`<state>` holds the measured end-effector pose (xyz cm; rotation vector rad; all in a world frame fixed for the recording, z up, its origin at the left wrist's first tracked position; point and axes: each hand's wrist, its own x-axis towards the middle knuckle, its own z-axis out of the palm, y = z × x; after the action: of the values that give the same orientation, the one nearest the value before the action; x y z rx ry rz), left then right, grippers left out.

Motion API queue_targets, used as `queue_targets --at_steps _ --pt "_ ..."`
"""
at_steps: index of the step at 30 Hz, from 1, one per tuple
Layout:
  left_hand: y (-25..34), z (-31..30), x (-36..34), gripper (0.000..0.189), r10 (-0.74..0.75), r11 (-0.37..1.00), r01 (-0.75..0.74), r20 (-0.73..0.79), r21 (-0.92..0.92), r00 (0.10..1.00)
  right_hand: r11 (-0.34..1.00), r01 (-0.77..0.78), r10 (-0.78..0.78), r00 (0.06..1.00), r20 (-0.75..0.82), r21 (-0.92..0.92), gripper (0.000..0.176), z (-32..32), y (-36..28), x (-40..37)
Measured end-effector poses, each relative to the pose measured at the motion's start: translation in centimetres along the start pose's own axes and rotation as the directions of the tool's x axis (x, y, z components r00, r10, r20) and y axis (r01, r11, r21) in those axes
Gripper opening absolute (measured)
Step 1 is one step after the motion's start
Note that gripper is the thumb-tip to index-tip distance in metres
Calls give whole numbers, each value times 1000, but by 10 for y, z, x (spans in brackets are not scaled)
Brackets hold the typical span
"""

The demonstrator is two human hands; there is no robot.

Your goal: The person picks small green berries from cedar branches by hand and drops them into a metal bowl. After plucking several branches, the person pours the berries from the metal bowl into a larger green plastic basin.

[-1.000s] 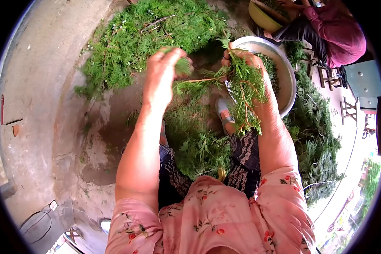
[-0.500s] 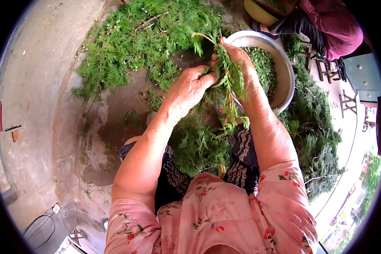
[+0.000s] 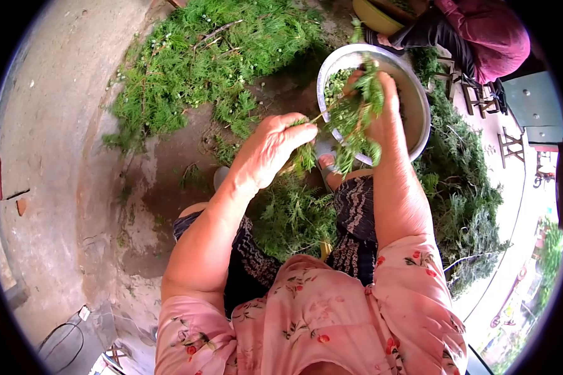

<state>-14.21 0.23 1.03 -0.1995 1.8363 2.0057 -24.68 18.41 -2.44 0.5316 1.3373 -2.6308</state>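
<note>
Your left hand (image 3: 266, 149) is pinching a leafy sprig (image 3: 304, 157), your right hand (image 3: 390, 94) is gripping the conifer branch (image 3: 350, 122); firm, close holds are probably giving better control.

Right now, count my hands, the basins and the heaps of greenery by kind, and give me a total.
Hands: 2 (left hand, right hand)
Basins: 2 (metal basin, yellow basin)
Heaps: 3 (upper-left heap, right-side heap, heap between the legs)
Total: 7
</note>
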Motion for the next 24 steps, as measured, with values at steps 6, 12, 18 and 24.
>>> queue_targets --at_steps 6,12,18,24 --pt "2 -24 -11 19 108 943 -147 -142 -299 984 964 266 -266 950 -166 -21 32 -29 -10 24" --pt "0 -1 6 18 84 828 -164 -171 -536 982 798 429 -485 874 -26 -424 33 -13 6 8" --pt "-30 -3 12 39 419 827 -263 -231 497 878 719 128 -206 978 -34 -683 47 20 5 -16" --pt "-10 16 14 31 325 933 -355 -291 -54 900 872 -340 256 930 264 353 30 23 21 9"
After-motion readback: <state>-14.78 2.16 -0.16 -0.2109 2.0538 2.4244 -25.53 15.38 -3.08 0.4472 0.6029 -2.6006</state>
